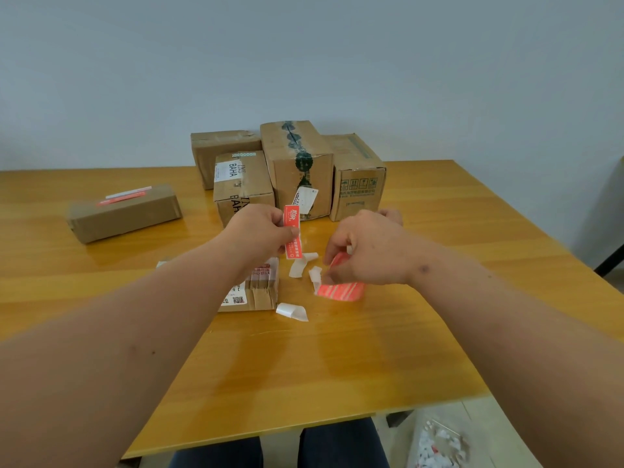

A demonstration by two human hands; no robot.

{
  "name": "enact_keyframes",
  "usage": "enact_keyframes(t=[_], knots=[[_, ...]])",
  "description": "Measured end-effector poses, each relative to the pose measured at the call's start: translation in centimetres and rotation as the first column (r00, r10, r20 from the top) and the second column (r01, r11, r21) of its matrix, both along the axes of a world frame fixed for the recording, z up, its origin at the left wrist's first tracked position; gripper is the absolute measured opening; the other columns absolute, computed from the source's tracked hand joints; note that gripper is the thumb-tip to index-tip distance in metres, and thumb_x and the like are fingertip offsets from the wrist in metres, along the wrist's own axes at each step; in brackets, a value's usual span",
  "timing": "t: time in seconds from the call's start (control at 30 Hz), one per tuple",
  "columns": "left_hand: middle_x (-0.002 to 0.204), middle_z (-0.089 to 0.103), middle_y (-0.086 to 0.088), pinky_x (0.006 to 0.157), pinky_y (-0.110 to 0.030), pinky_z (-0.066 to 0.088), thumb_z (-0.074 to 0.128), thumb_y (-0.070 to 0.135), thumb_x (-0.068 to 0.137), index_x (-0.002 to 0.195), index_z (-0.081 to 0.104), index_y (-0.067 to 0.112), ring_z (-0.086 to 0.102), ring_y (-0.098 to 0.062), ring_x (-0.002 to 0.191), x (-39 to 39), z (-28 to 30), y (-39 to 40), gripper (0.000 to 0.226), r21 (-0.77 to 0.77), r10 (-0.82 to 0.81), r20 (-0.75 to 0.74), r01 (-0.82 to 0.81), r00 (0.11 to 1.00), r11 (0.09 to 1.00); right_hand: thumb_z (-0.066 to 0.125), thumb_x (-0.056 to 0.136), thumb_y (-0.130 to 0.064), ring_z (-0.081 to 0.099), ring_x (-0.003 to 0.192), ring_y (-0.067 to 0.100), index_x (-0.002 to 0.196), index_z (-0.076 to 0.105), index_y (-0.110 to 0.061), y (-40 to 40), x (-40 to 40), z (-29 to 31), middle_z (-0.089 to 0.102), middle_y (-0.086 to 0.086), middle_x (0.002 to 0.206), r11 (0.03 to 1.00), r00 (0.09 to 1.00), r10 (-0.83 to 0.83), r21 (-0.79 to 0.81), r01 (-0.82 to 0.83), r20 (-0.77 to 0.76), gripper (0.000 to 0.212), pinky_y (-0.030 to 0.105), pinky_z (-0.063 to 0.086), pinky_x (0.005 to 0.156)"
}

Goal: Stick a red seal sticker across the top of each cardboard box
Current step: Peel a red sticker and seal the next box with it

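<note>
We view the desk (337,349) from above, with both forearms reaching forward. Our left hand (260,233) pinches a red seal sticker (292,231) between thumb and fingers, holding the strip upright above the desk; our right hand (366,248) curls around a blurred stack of red sticker sheets (341,289) and lifts its near end, the far end resting low near the desk. The two hands are held apart, each clamped on its own item. The small flat box (251,290) lying just beneath the left hand appears to be the next target, though we cannot tell whether the red patch on its top is a seal already applied. To do this step well, we judge that the strip should be kept taut by its end, adhesive side away from the fingers, centred over the flap seam, laid down from one end and smoothed outward to avoid wrinkles. The sticker is a thin, glossy, narrow rectangle with white print. Curled white backing scraps (297,267) lie scattered nearby, light and papery. A long box (125,212) at left already carries a red strip along its top. Four boxes (297,170) of matte brown corrugated cardboard are grouped at the far edge, bearing tape and labels but no red seal that we can make out. The desk is smooth, lacquered, honey-coloured wood.
</note>
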State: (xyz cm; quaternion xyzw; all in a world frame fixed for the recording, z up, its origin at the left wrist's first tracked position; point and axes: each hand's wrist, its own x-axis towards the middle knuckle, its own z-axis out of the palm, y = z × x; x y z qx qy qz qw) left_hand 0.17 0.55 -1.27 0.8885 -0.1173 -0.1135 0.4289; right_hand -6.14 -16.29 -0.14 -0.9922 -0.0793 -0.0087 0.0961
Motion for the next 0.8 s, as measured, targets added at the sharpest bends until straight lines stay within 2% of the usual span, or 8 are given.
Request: enact_keyframes(t=[0.1,0.17,0.33,0.43,0.53,0.67,0.73,0.8], knots=[[0.081,0.073,0.001,0.060,-0.017,0.039,0.064,0.027,0.092,0.093,0.071,0.017,0.065,-0.004,0.071,-0.3,0.5,0.4,0.013,-0.025,-0.078,-0.056,0.077,0.995,0.997,0.051,0.080,-0.070,0.048,0.101,0.008,0.108,0.065,-0.038,0.4,0.5,0.5,0.057,-0.018,0.097,0.995,0.989,-0.072,0.072,0.064,0.125,0.045,0.042,0.026,0.095],[0.083,0.075,0.000,0.068,-0.022,0.042,0.065,0.026,0.092,0.092,0.073,0.016,0.069,-0.009,0.079,-0.6,0.8,0.7,0.014,-0.027,-0.145,-0.073,0.144,0.987,0.989,0.050,0.087,-0.061,0.052,0.099,0.005,0.102,0.066,-0.038,0.6,1.1,0.6,0.057,-0.021,0.095,0.970,0.971,-0.150,0.217,0.108,0.184,0.032,0.042,0.032,0.095],[0.087,0.076,-0.002,0.088,-0.033,0.045,0.065,0.022,0.091,0.092,0.075,0.013,0.069,-0.018,0.092,-0.9,1.5,1.3,0.013,-0.009,-0.249,-0.129,0.250,0.960,0.968,0.058,0.092,-0.041,0.061,0.082,0.007,0.086,0.068,-0.025,1.2,1.1,0.9,0.065,-0.017,0.083,0.889,0.985,-0.154,0.445,0.104,0.078,0.019,0.048,0.050,0.088],[0.094,0.074,0.000,0.089,-0.035,0.047,0.069,0.026,0.088,0.099,0.069,0.017,0.068,-0.015,0.093,-1.1,1.4,1.6,0.015,-0.020,-0.249,-0.102,0.248,0.963,0.969,0.058,0.092,-0.038,0.060,0.075,0.008,0.080,0.065,-0.023,1.6,0.9,1.0,0.065,-0.012,0.078,0.898,0.987,-0.139,0.431,0.093,0.077,0.020,0.049,0.050,0.086],[0.099,0.069,0.001,0.088,-0.034,0.053,0.074,0.031,0.083,0.103,0.061,0.022,0.065,-0.015,0.096,-1.2,1.2,1.9,0.025,-0.134,-0.140,0.051,0.146,0.989,0.980,0.058,0.092,-0.039,0.055,0.068,0.006,0.078,0.064,-0.024,2.2,0.9,1.1,0.060,-0.014,0.070,0.903,0.983,-0.160,0.416,0.111,0.086,0.021,0.046,0.049,0.084],[0.088,0.071,-0.006,0.084,-0.038,0.057,0.072,0.023,0.085,0.092,0.063,0.019,0.068,-0.022,0.087,-1.7,1.7,2.4,0.012,-0.185,-0.082,0.154,0.111,0.985,0.976,0.060,0.091,-0.039,0.045,0.054,0.006,0.082,0.066,-0.015,3.2,0.6,1.4,0.052,-0.012,0.059,0.873,0.989,-0.135,0.479,0.086,0.068,0.026,0.029,0.038,0.062],[0.082,0.070,-0.008,0.081,-0.037,0.056,0.072,0.018,0.086,0.090,0.060,0.016,0.066,-0.020,0.077,-1.8,1.9,2.8,0.013,-0.213,-0.061,0.171,0.097,0.983,0.972,0.061,0.091,-0.037,0.048,0.057,0.009,0.086,0.068,-0.011,3.6,0.4,1.6,0.058,-0.003,0.066,0.850,0.992,-0.111,0.523,0.066,0.055,0.027,0.023,0.038,0.055],[0.076,0.067,-0.006,0.076,-0.035,0.056,0.071,0.018,0.086,0.090,0.057,0.016,0.063,-0.014,0.071,-1.8,1.9,3.3,0.015,-0.229,-0.055,0.171,0.094,0.984,0.969,0.061,0.092,-0.033,0.058,0.068,0.016,0.089,0.070,-0.012,3.9,0.3,1.7,0.067,0.007,0.080,0.830,0.994,-0.096,0.555,0.056,0.043,0.024,0.022,0.042,0.058]])
